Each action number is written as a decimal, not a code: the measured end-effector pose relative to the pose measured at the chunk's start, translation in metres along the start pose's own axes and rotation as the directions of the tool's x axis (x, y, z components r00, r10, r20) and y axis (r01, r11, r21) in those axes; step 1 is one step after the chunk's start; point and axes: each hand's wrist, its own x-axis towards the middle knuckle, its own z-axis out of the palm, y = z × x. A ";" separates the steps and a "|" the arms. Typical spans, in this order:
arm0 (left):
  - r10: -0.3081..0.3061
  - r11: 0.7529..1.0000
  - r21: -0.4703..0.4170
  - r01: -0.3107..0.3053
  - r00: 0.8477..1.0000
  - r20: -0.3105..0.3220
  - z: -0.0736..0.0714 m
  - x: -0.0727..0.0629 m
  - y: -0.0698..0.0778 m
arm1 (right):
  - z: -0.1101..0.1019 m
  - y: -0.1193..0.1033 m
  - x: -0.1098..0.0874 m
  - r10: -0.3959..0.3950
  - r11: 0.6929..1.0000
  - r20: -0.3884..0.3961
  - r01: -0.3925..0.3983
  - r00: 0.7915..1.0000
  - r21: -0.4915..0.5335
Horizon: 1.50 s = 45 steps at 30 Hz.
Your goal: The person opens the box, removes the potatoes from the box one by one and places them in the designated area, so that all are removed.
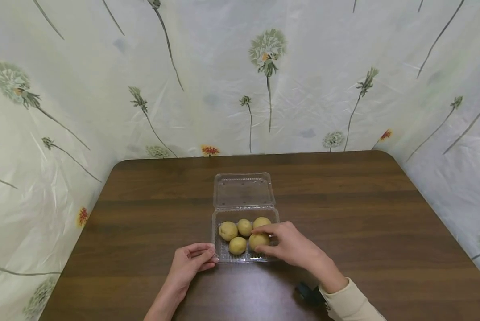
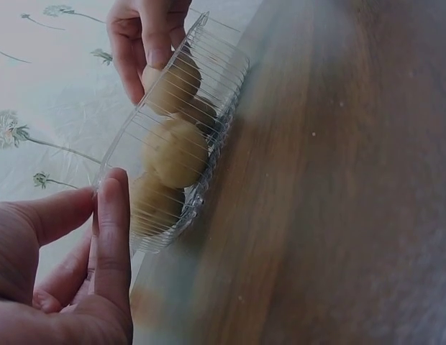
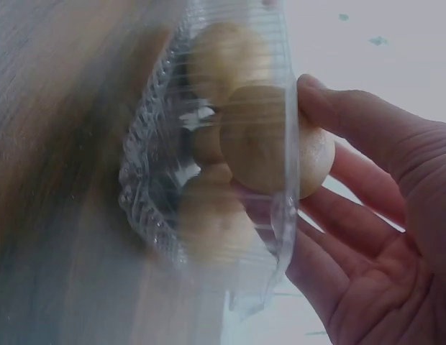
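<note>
Potato (image 1: 258, 242) in near right part of clear container (image 1: 245, 208), gripped by right hand (image 1: 294, 246), thumb against fingers. Judged firm, fairly light, apt to roll; best held round its widest girth. Contact with container floor: cannot tell, right wrist view blurred. Four other potatoes (image 1: 228, 231) visible inside. Left hand (image 1: 192, 265) pinches near left corner; thin plastic likely flexes. Brown table (image 1: 155, 214) beneath.

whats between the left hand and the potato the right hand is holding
In the head view, the clear plastic container's left wall and the front-left potato lie between the left hand and the gripped potato.
</note>
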 end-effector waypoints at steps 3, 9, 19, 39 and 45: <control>-0.004 1.000 0.001 0.004 1.000 0.000 0.000 0.000 0.000 | -0.002 0.003 -0.002 0.010 0.999 -0.006 -0.009 1.000 0.053; -0.001 1.000 0.000 0.001 1.000 0.006 0.000 -0.001 0.000 | -0.006 0.005 -0.006 0.015 0.988 -0.010 -0.013 1.000 0.153; 0.004 1.000 -0.002 -0.004 1.000 0.012 0.000 0.000 0.001 | -0.013 0.002 -0.010 0.058 0.974 -0.025 -0.051 0.998 0.219; -0.005 1.000 -0.030 0.005 1.000 0.012 -0.001 0.001 -0.001 | -0.025 0.018 -0.026 0.237 0.890 -0.080 -0.184 0.968 0.417; -0.011 0.999 -0.033 0.011 1.000 0.013 0.000 0.000 0.001 | -0.029 0.023 -0.027 0.254 0.875 -0.099 -0.185 0.962 0.448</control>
